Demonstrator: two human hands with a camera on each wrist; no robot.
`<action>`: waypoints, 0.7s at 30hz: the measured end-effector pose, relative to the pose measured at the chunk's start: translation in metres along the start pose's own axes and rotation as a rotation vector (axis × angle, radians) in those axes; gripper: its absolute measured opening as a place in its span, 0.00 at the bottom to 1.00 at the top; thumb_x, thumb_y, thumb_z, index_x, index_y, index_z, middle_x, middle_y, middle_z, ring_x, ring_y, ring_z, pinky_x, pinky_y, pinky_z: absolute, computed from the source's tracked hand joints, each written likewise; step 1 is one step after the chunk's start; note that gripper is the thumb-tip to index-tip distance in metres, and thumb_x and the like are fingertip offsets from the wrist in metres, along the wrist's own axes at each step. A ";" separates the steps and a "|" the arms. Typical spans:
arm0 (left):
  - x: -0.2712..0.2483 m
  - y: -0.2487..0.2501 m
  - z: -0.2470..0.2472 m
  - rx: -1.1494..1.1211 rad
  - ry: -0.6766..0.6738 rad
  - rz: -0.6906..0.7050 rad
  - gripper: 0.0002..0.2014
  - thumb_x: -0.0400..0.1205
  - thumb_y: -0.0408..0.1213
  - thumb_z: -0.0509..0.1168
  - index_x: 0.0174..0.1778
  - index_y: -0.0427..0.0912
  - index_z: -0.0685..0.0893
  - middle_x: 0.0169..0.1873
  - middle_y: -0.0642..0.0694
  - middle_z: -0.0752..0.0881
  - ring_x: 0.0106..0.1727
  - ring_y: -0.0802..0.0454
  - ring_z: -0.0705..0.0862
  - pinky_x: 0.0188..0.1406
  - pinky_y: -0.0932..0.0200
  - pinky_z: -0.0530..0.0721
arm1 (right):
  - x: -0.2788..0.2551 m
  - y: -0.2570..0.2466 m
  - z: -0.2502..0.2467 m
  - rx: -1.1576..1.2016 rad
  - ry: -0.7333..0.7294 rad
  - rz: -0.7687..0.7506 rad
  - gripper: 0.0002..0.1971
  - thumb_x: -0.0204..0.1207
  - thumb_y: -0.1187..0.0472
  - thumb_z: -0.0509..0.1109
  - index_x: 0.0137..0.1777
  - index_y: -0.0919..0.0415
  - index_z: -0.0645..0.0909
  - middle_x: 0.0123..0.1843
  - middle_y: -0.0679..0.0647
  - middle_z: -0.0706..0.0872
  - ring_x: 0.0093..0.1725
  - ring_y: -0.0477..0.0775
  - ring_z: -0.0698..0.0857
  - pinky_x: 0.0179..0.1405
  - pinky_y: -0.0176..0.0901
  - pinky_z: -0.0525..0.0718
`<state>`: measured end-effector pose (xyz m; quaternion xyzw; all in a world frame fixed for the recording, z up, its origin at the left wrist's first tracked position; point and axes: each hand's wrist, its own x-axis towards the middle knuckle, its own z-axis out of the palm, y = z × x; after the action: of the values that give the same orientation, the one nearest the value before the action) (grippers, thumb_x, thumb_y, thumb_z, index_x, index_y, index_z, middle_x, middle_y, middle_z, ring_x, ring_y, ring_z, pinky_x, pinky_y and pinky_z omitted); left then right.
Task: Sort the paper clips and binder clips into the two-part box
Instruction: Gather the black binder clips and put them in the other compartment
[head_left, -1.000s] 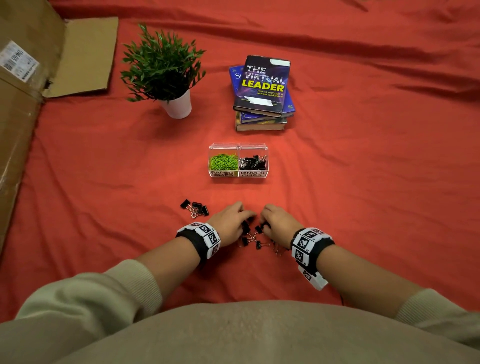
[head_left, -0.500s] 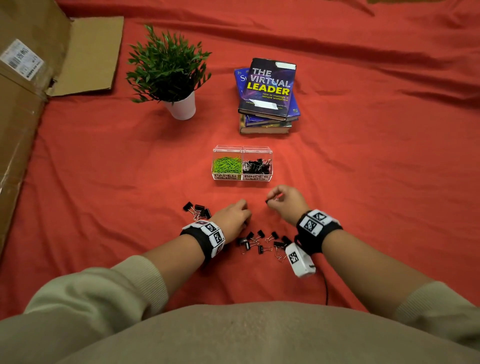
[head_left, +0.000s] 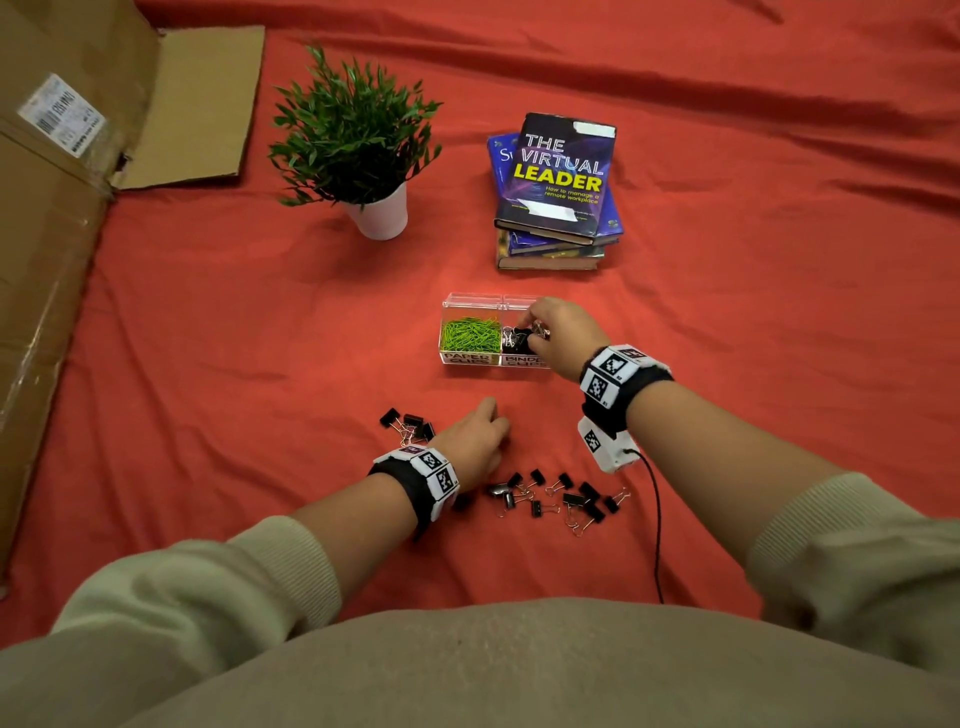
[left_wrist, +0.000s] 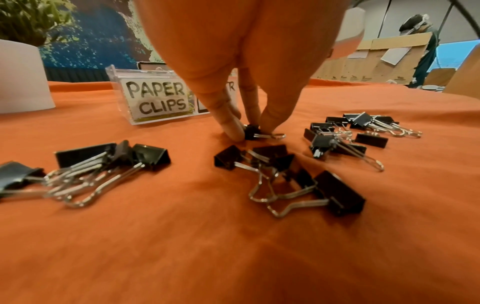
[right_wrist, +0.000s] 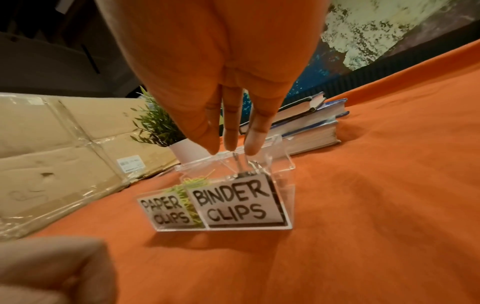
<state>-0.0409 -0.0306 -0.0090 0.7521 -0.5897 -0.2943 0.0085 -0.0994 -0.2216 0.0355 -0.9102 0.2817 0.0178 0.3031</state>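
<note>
Right hand (head_left: 558, 332) pinched a binder clip (right_wrist: 240, 164) by its wire over the box (head_left: 470, 301) at 12 o'clock | left hand (head_left: 470, 441) fingers (left_wrist: 233, 125) pinched another clip (left_wrist: 253, 132) | judged light, stiff; wire handles slippery, black body the surer hold.

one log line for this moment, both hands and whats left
right hand: holds binder clip over binder clips compartment | left hand: pinches binder clip on cloth | left: loose binder clips
</note>
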 end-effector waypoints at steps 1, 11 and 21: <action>0.000 -0.002 0.000 -0.017 0.002 -0.003 0.11 0.78 0.33 0.61 0.55 0.35 0.76 0.57 0.36 0.70 0.47 0.36 0.81 0.47 0.42 0.81 | -0.005 -0.002 0.001 0.000 0.009 -0.025 0.10 0.71 0.68 0.67 0.51 0.61 0.84 0.54 0.58 0.85 0.55 0.58 0.82 0.58 0.46 0.78; -0.001 -0.008 -0.002 -0.202 0.113 -0.034 0.11 0.76 0.33 0.65 0.54 0.39 0.79 0.56 0.41 0.71 0.43 0.40 0.81 0.47 0.45 0.83 | -0.117 0.002 0.059 -0.211 -0.520 -0.144 0.24 0.69 0.57 0.71 0.65 0.58 0.76 0.59 0.57 0.76 0.60 0.59 0.77 0.58 0.52 0.79; 0.033 0.017 -0.056 -0.334 0.299 0.058 0.09 0.76 0.32 0.67 0.52 0.40 0.82 0.52 0.42 0.73 0.44 0.48 0.78 0.50 0.58 0.79 | -0.134 0.001 0.085 -0.248 -0.449 -0.186 0.10 0.72 0.66 0.63 0.53 0.63 0.81 0.60 0.59 0.75 0.57 0.63 0.75 0.53 0.58 0.80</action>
<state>-0.0259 -0.0838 0.0292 0.7581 -0.5463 -0.2729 0.2288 -0.2012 -0.1072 -0.0076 -0.9356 0.1183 0.2254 0.2446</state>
